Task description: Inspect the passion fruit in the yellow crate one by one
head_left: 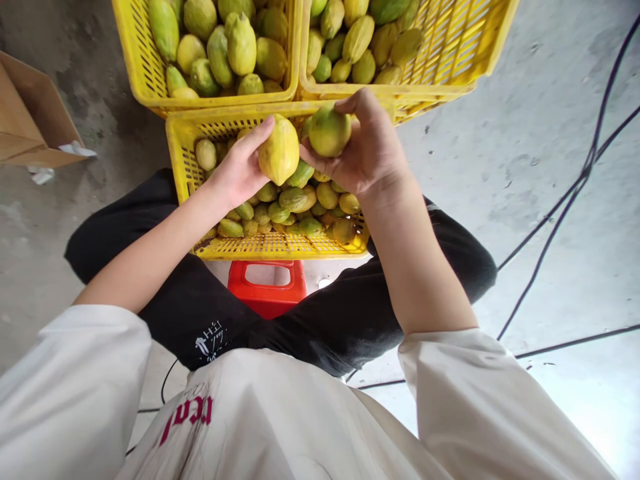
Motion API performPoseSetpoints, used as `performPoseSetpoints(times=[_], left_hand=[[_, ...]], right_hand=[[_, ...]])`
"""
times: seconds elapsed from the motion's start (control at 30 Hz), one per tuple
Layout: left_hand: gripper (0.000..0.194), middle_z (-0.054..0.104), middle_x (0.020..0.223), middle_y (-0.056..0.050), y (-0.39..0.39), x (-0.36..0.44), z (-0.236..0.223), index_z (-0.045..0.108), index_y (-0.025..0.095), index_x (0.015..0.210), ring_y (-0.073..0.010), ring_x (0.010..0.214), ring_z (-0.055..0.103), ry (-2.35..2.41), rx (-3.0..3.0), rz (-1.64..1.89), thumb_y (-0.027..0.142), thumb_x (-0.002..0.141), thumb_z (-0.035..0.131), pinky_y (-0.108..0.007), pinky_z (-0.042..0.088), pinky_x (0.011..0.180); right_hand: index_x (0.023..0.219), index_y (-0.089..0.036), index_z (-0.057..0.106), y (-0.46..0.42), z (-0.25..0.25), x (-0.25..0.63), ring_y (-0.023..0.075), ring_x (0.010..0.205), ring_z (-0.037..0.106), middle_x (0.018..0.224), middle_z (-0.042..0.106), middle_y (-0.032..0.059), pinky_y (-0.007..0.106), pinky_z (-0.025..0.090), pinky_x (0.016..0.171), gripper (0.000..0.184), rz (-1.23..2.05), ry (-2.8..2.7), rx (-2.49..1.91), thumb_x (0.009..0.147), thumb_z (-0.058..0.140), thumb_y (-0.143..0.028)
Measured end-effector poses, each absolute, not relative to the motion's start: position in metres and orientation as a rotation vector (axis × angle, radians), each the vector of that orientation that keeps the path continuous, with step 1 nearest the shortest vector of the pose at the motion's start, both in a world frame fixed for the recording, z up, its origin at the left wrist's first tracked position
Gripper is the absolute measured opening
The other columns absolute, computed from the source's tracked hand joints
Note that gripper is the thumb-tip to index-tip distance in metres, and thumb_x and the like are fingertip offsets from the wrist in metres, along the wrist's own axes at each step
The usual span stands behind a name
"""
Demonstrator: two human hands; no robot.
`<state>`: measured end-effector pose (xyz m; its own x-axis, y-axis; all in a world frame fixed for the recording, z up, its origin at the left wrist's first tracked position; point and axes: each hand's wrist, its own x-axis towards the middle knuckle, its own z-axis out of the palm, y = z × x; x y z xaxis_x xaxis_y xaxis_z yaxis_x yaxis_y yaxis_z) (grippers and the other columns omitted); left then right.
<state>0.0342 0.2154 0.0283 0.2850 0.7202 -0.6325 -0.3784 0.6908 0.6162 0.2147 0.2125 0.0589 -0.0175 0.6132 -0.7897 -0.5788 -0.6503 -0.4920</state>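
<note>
My left hand [245,163] is closed on a mostly yellow papaya [279,150], its pointed end turned down toward me. Beside it, my right hand [373,143] grips a rounder, greener papaya [330,131] between thumb and fingers. The two fruits are close together, with a small gap between them. Both are held above a yellow plastic crate [280,252] in front of my knees. Many small green and yellow papayas [293,199] lie in that crate; my hands hide part of them.
Two more yellow crates, a left one [215,103] and a right one [390,89], stand behind, holding larger papayas. A red plastic stool [267,293] is between my legs. An open cardboard box [45,120] sits at left. Black cables [583,175] cross the concrete floor at right.
</note>
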Motion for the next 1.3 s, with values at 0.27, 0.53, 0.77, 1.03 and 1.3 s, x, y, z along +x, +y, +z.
performPoseSetpoints(times=[0.27, 0.53, 0.77, 1.03, 1.3], left_hand=[[0.033, 0.090, 0.111, -0.007, 0.214, 0.036, 0.034, 0.069, 0.028, 0.098, -0.0376, 0.165, 0.065, 1.116, 0.293, 0.705, 0.035, 0.122, 0.048, -0.056, 0.059, 0.136], [0.043, 0.085, 0.099, -0.011, 0.223, 0.030, 0.026, 0.075, 0.024, 0.115, -0.0438, 0.158, 0.071, 1.206, 0.206, 0.664, 0.057, 0.121, 0.047, -0.059, 0.066, 0.128], [0.028, 0.087, 0.112, -0.011, 0.226, 0.028, 0.033, 0.072, 0.021, 0.124, -0.0376, 0.159, 0.070, 1.254, 0.123, 0.745, 0.035, 0.120, 0.047, -0.047, 0.073, 0.119], [0.061, 0.073, 0.168, -0.006, 0.266, 0.003, 0.047, 0.036, 0.021, 0.186, -0.0159, 0.172, 0.057, 1.156, 0.104, 1.065, 0.043, 0.130, 0.025, -0.025, 0.063, 0.129], [0.071, 0.069, 0.175, -0.007, 0.264, -0.013, 0.059, 0.041, 0.022, 0.186, -0.0189, 0.177, 0.051, 1.138, 0.402, 1.012, 0.051, 0.123, 0.024, -0.035, 0.050, 0.140]], right_hand=[[0.097, -0.032, 0.062, 0.204, 0.052, 0.205, 0.0238, 0.101, 0.076, 0.091, 0.075, -0.0013, 0.031, 0.067, 0.082, 0.022, 1.874, -0.052, -1.383, 0.088, 0.079, -0.024], [0.093, -0.036, 0.060, 0.199, 0.037, 0.207, 0.0294, 0.099, 0.075, 0.091, 0.076, -0.0032, 0.044, 0.069, 0.090, 0.032, 1.808, -0.462, -1.421, 0.076, 0.087, -0.039], [0.097, -0.030, 0.065, 0.200, 0.026, 0.203, 0.0199, 0.104, 0.071, 0.099, 0.069, -0.0006, 0.025, 0.065, 0.076, 0.005, 1.781, -0.178, -1.512, 0.095, 0.069, -0.027], [0.100, -0.033, 0.049, 0.224, 0.037, 0.223, 0.0157, 0.119, 0.083, 0.107, 0.075, 0.0009, 0.025, 0.070, 0.110, 0.028, 1.537, 0.132, -1.120, 0.083, 0.055, -0.011], [0.115, -0.030, 0.073, 0.222, 0.040, 0.223, 0.0208, 0.116, 0.086, 0.109, 0.088, -0.0008, 0.031, 0.073, 0.103, 0.021, 1.685, -0.271, -1.259, 0.102, 0.058, -0.023]])
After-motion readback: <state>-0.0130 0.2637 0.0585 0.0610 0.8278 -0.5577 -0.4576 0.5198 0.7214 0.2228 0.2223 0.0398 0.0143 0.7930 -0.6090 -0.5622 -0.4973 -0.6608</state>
